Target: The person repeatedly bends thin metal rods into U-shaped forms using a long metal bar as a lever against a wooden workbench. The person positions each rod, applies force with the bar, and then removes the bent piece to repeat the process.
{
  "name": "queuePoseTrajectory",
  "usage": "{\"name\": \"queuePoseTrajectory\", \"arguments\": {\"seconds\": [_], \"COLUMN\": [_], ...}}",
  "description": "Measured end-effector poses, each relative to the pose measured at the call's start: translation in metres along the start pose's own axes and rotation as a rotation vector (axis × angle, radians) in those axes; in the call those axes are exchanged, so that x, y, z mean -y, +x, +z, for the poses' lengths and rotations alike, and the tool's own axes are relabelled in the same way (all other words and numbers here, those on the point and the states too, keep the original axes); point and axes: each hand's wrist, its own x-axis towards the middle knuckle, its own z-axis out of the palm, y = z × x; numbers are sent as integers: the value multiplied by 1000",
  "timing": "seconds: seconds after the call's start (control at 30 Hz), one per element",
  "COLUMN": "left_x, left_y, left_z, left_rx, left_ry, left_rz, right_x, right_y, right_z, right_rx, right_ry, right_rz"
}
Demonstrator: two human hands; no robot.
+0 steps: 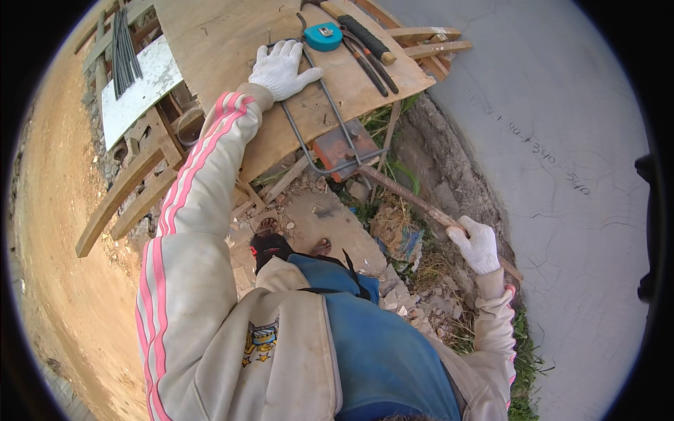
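Note:
My left hand (281, 69), in a white knitted glove, lies flat with its fingers spread over a bent steel rod (331, 102) on a plywood tabletop (232, 52). The rod forms a long, narrow frame that reaches past the near edge of the board. Its near end rests over a reddish-brown block (334, 149) with upright metal pins. Wrapped round a rusty metal bar (415, 201) is my gloved right hand (476, 245), low on the right. The bar's far end meets the rod beside the block; the exact contact is too small to tell.
A teal tape measure (324, 36), orange-and-black handled pincers (371, 64) and a tape-wrapped wooden handle (366, 41) lie right of my left hand. Thin dark rods (125, 59) are at the far left. A grey wall (562, 140) stands right. Rubble (411, 305) lies near my feet.

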Motion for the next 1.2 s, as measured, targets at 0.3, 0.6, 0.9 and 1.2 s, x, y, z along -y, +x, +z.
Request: {"name": "queuePoseTrajectory", "arguments": {"seconds": [0.3, 0.6, 0.9, 1.2], "left_x": [-6, -5, -6, -6], "left_y": [-4, -3, -3, -4], "left_z": [-7, -7, -14, -14], "left_rx": [39, 28, 71, 64], "left_ry": [36, 24, 25, -6], "left_rz": [-46, -47, -44, -50], "right_x": [-26, -29, -27, -27], "right_y": [62, 74, 80, 79], "right_z": [-22, -19, -24, -16], "right_rx": [70, 53, 23, 11], "right_ry": [-88, -50, -125, -52], "right_rz": [-165, -216, -263, -207]}}
